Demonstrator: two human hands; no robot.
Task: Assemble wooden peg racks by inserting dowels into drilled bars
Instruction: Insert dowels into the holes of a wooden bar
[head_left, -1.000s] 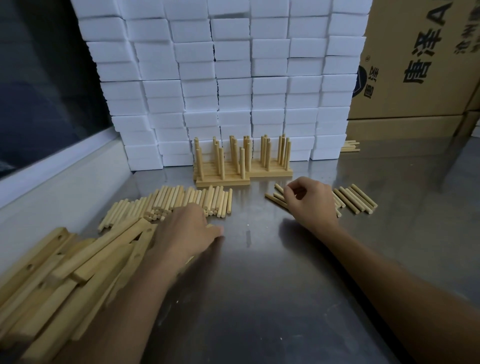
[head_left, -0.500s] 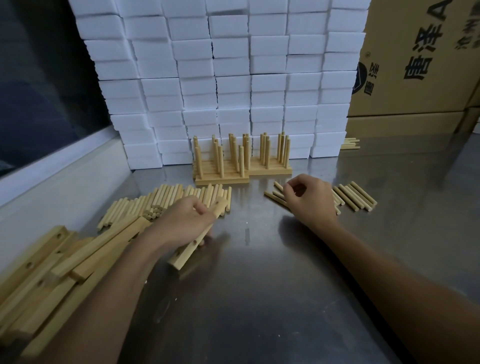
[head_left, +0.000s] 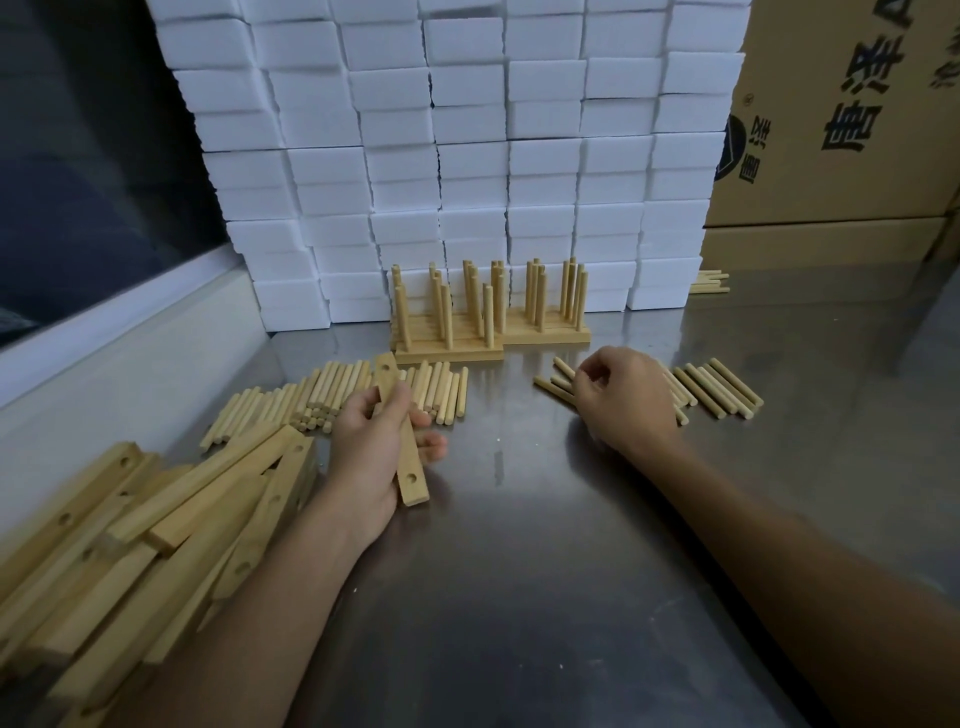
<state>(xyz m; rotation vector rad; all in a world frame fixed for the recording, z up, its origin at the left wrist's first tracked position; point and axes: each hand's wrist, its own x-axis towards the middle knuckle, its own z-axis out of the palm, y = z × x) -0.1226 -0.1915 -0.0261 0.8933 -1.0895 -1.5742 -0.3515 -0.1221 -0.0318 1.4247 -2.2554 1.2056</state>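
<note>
My left hand (head_left: 374, 457) grips a drilled wooden bar (head_left: 410, 478) lifted off the steel table, its far end over the left pile of loose dowels (head_left: 332, 395). A heap of drilled bars (head_left: 156, 530) lies at the lower left. My right hand (head_left: 623, 400) rests with curled fingers on a smaller group of dowels (head_left: 717, 389); whether it pinches one is hidden. Finished peg racks (head_left: 452, 322) with upright dowels stand at the back centre.
A wall of stacked white boxes (head_left: 467, 156) rises behind the racks. Cardboard cartons (head_left: 841, 130) stand at the back right, with a few more dowels (head_left: 709, 283) at their foot. A white ledge (head_left: 119, 332) borders the steel table (head_left: 519, 597) on the left.
My left hand has picked a drilled bar out of the heap and swung it towards the centre, turning it lengthwise. My right hand has stayed on the right dowels.
</note>
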